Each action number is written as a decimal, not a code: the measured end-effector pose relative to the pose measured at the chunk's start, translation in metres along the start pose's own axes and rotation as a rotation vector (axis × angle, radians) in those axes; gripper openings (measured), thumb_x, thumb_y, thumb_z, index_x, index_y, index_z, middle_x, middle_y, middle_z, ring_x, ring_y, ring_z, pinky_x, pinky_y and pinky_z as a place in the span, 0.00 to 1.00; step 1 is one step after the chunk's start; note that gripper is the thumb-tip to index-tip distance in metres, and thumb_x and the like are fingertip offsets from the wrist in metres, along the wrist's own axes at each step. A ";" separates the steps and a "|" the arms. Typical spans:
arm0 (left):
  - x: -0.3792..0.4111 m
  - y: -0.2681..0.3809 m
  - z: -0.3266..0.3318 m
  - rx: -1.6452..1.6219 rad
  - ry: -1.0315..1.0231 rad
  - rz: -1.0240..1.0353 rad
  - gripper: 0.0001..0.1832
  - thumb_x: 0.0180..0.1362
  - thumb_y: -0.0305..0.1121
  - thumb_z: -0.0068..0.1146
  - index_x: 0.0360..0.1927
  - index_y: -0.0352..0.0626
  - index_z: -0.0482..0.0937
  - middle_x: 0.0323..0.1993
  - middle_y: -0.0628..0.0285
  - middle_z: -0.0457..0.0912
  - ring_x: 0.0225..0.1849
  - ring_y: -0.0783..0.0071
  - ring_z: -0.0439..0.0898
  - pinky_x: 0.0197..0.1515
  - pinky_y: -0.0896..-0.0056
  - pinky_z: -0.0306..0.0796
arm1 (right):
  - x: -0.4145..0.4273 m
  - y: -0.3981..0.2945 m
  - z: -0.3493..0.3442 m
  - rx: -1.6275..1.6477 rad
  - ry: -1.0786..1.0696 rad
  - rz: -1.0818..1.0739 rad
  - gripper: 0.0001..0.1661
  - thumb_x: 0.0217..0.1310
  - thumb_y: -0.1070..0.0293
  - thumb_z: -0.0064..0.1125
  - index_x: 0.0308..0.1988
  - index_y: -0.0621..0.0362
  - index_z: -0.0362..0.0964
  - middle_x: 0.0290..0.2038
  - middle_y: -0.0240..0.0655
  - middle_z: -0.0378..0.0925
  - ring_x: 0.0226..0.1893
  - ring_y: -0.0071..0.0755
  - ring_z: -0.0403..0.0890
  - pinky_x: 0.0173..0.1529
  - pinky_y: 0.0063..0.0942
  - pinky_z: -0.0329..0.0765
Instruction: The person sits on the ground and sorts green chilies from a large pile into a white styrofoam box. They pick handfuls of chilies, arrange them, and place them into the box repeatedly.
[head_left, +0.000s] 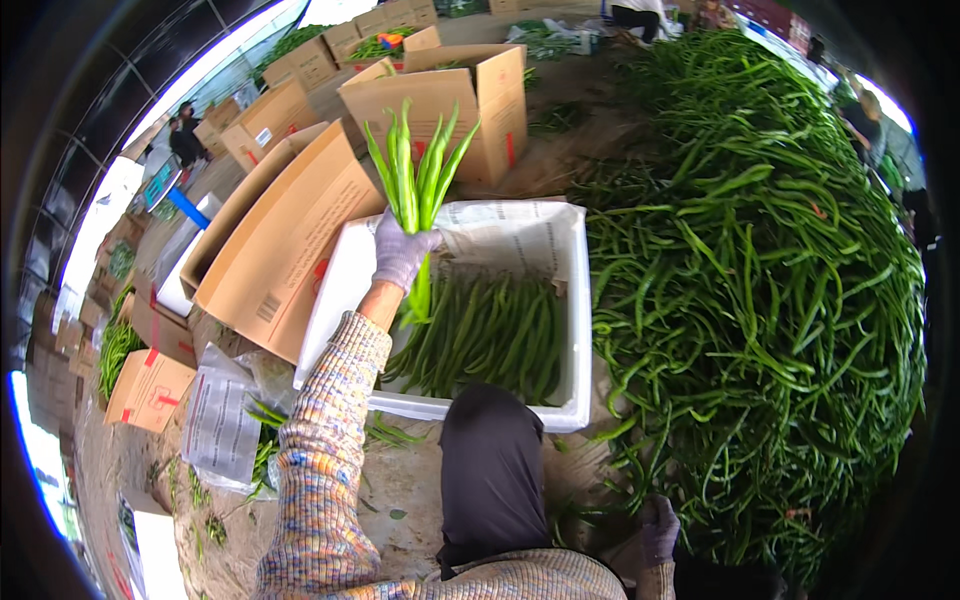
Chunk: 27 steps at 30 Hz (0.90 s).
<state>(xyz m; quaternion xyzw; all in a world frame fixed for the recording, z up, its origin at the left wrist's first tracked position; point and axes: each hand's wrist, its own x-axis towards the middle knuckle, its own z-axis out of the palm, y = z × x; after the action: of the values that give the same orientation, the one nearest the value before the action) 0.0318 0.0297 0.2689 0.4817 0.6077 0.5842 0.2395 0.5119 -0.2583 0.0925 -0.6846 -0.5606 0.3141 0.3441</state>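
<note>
My left hand (403, 251), in a pale knitted glove, grips a bunch of long green chili peppers (409, 169), tips fanned upward, over the left part of a white foam box (580, 315). Printed paper (502, 225) lines the box's far wall, and rows of long green peppers (495, 337) lie inside it. Low at the right, my right hand (660, 525), also gloved, is at the near left edge of a large heap of green peppers (750, 300). Its fingers look curled; whether they hold anything cannot be told.
Open cardboard boxes (285, 240) stand left of the foam box and beyond it (427, 97). Printed plastic sheeting (221, 420) and loose peppers lie on the floor at left. A scale with a blue post (187, 208) stands farther left. Other people (866, 124) are in the background.
</note>
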 end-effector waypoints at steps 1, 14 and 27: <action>0.002 -0.025 -0.018 0.148 0.056 0.024 0.24 0.33 0.18 0.63 0.39 0.40 0.72 0.32 0.65 0.78 0.32 0.77 0.76 0.36 0.75 0.71 | 0.003 0.002 0.006 -0.005 0.003 0.003 0.05 0.57 0.73 0.52 0.35 0.56 0.73 0.22 0.32 0.74 0.22 0.24 0.72 0.28 0.24 0.70; -0.008 -0.180 -0.116 -0.770 0.181 -0.692 0.11 0.46 0.29 0.60 0.31 0.35 0.74 0.23 0.56 0.76 0.25 0.62 0.76 0.31 0.61 0.73 | 0.000 0.024 0.039 -0.336 -0.122 0.050 0.10 0.50 0.70 0.57 0.36 0.55 0.75 0.28 0.38 0.77 0.30 0.37 0.76 0.36 0.33 0.71; -0.004 -0.143 -0.118 -0.851 0.101 -0.690 0.14 0.48 0.35 0.58 0.32 0.36 0.71 0.25 0.58 0.75 0.29 0.59 0.74 0.35 0.60 0.71 | 0.002 0.031 0.042 -0.158 -0.271 0.204 0.11 0.53 0.70 0.53 0.38 0.61 0.73 0.30 0.38 0.77 0.30 0.34 0.76 0.37 0.28 0.72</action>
<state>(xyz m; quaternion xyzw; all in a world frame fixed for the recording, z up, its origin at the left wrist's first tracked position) -0.1111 -0.0098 0.1577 0.0864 0.4511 0.6883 0.5615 0.4951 -0.2556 0.0430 -0.7142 -0.5526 0.3916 0.1771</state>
